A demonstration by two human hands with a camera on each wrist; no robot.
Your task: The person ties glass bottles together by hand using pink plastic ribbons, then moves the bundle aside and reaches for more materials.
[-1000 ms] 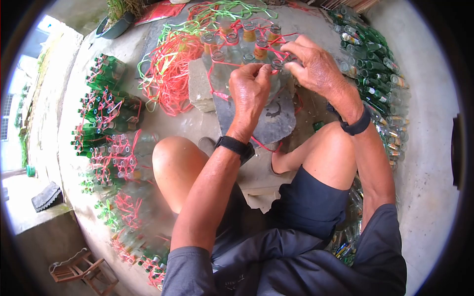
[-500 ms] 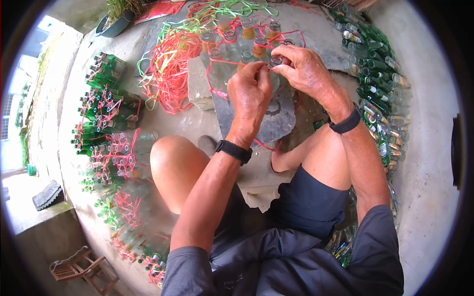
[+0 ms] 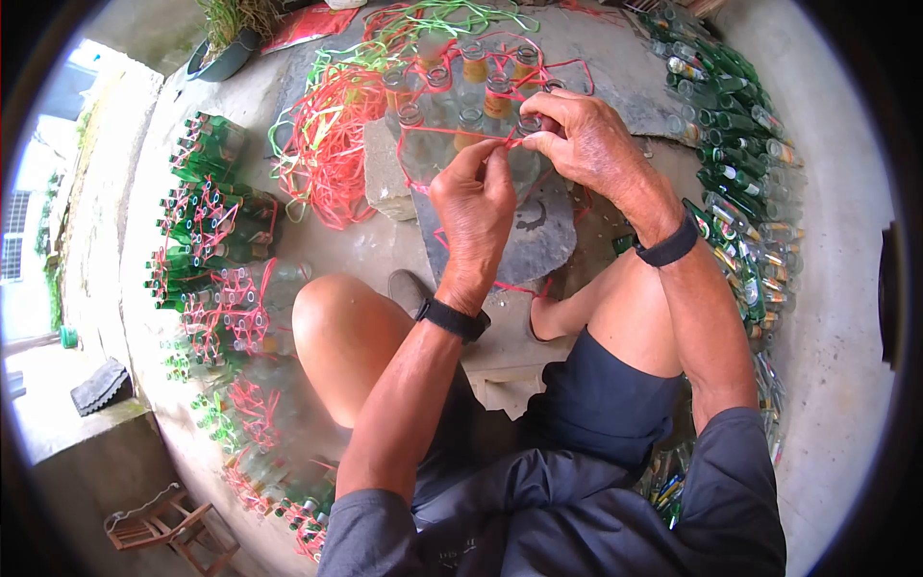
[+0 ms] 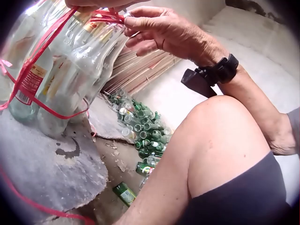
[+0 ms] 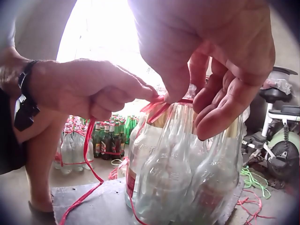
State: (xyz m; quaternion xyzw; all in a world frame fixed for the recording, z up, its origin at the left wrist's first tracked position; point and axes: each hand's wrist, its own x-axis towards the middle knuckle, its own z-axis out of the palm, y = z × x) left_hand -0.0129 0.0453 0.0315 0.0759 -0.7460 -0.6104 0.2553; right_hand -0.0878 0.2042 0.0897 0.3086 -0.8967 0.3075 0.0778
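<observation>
Clear glass bottles stand bunched on a grey slab, with red plastic strap strung round their necks. At the near side of the bunch, the left hand pinches the strap between thumb and forefinger. Close beside it, the right hand pinches strap at the mouth of the near right bottle. In the right wrist view the thumb and fingertip of the left hand meet those of the right hand at a red knot or loop; a loose strap end hangs below the left hand.
Tangled red strap and green strap lie left of and behind the bunch. Strapped bottle bundles line the left side, and loose green bottles are piled at the right. A concrete block adjoins the slab.
The right hand has come in from the right, its spread fingers closing on strap beside the left hand. Both hands and the bottle tops have shifted slightly left; the left hand sits a little lower.
</observation>
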